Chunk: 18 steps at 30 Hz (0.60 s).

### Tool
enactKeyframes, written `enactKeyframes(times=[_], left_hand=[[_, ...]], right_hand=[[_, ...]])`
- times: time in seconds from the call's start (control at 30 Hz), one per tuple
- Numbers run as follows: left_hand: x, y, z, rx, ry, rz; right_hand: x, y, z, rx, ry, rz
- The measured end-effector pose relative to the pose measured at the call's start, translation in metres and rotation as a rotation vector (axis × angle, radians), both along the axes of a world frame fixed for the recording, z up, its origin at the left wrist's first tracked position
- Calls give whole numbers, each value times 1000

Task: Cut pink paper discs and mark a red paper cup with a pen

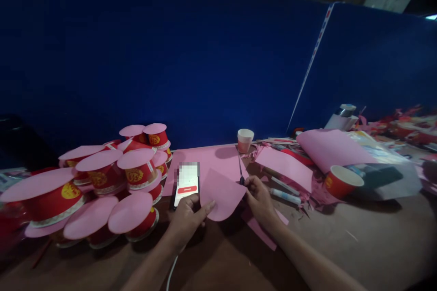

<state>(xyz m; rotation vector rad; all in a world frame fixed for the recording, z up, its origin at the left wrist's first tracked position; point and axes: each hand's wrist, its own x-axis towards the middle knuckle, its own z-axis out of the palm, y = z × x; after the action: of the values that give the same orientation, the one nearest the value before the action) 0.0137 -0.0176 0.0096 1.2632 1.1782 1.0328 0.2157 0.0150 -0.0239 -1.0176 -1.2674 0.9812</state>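
Note:
Between my hands is a piece of pink paper, its lower edge cut to a curve. My left hand pinches its left side between thumb and fingers. Closed around the handles of a pair of scissors, my right hand is at the paper's right corner, the blades pointing away from me. Whether the blades touch the paper I cannot tell. Just beyond my left hand lies a phone with a lit screen. A larger pink sheet lies flat behind, and a pink offcut rests under my right wrist.
Red paper cups with pink paper discs are stacked at left. A white cup stands at the back. To the right are a red cup, a marker-like tube and pink scraps. A blue partition rises behind the table.

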Motion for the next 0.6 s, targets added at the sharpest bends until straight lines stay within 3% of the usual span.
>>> enactKeyframes(times=[0.23, 0.6], left_hand=[[0, 1, 1, -9, -18, 47], [-5, 9, -6, -1, -211, 200]], right_hand=[[-1, 1, -4, -19, -8, 12], [-3, -7, 8, -72, -70, 51]])
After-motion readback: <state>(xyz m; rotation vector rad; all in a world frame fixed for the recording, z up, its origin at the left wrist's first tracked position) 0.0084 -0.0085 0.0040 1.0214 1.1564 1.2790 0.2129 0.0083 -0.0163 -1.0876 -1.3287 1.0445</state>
